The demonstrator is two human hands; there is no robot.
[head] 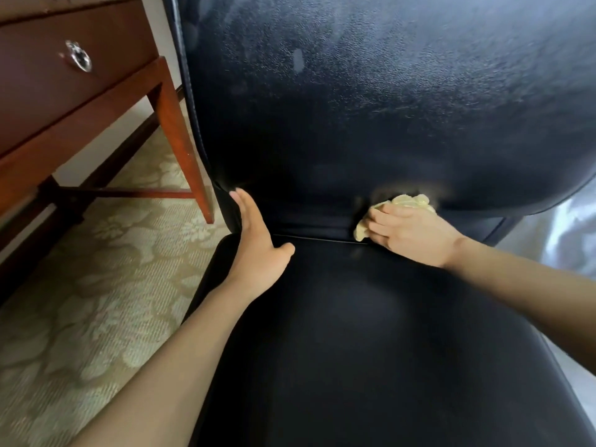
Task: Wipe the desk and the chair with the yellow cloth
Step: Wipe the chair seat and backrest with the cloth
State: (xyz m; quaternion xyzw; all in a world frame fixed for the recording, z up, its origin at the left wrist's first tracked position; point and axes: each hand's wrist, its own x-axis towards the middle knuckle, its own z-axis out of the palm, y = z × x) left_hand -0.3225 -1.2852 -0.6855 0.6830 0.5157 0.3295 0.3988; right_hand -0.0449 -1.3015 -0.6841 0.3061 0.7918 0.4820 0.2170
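A black leather chair fills most of the view, its backrest ahead and its seat below me. My right hand holds the bunched yellow cloth and presses it into the crease where backrest meets seat. The cloth pokes out above and to the left of my fingers. My left hand lies flat with straight fingers against the left edge of the backrest near the seat, holding nothing. The brown wooden desk stands at the upper left.
The desk has a drawer with a glass knob and a slanted leg close to the chair's left side. Patterned beige carpet covers the floor at left. Something white and blurred lies at the right.
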